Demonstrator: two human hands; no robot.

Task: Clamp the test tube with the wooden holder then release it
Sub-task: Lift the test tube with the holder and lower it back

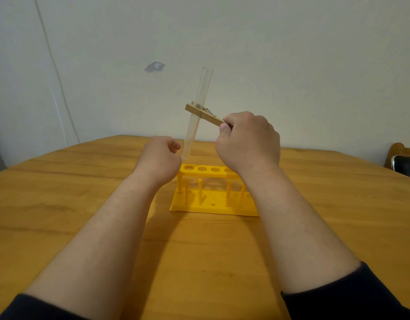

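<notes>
A clear glass test tube (200, 93) stands nearly upright in the air, tilted slightly right at its open top, above the yellow rack (213, 202). A wooden holder (203, 114) is clamped around the tube's middle. My right hand (248, 142) grips the holder's handle end, to the right of the tube. My left hand (161, 155) sits just left of the tube's rounded bottom with fingers curled; whether its fingertips touch the tube is unclear.
The yellow rack stands on a round wooden table (84, 204), its holes without tubes. A pale wall rises behind the table. A wooden chair with a dark object (404, 162) is at the far right edge.
</notes>
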